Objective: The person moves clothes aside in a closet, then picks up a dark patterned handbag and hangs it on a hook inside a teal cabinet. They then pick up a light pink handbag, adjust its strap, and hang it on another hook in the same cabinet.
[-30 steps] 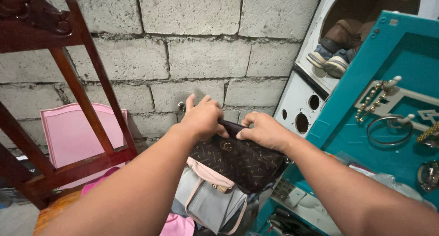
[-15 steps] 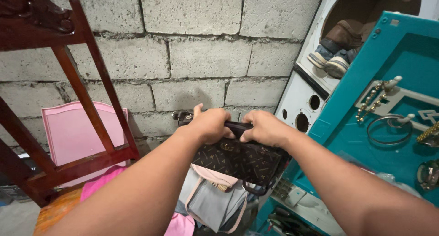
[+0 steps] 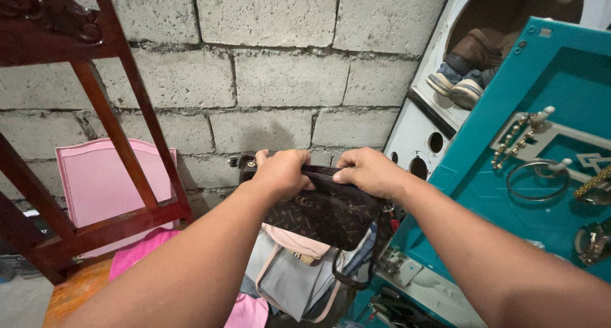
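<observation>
Both forearms extend from the bottom edge toward the centre of the view. The left hand [image 3: 280,172] has its fingers curled shut over the top edge of a dark purse [image 3: 321,210], near that edge's left end. The right hand [image 3: 369,173] pinches the same top edge near its right end, thumb on the near side, fingers wrapped over the far side. The purse is held in the air between the two hands (dark brown fabric with a small repeating pattern and a gold clasp on its front), with a thin dark strap [image 3: 356,274] looping down below its right corner.

Directly beneath the purse lies a grey bag [image 3: 289,280] with pink trim, and under that a pink cloth [image 3: 140,255]. Left of the hands stands a dark wooden chair [image 3: 95,143], its slats rising diagonally. A pink panel [image 3: 95,181] leans behind the chair.

To the right, a teal board [image 3: 509,162] carries a white hook rack [image 3: 554,137] hung with a bead chain [image 3: 512,143] and a metal bangle [image 3: 538,180].

Behind the board stands a white panel [image 3: 417,134] with round holes; shoes [image 3: 461,76] sit in the opening above it. A bare block wall [image 3: 280,67] closes the background.
</observation>
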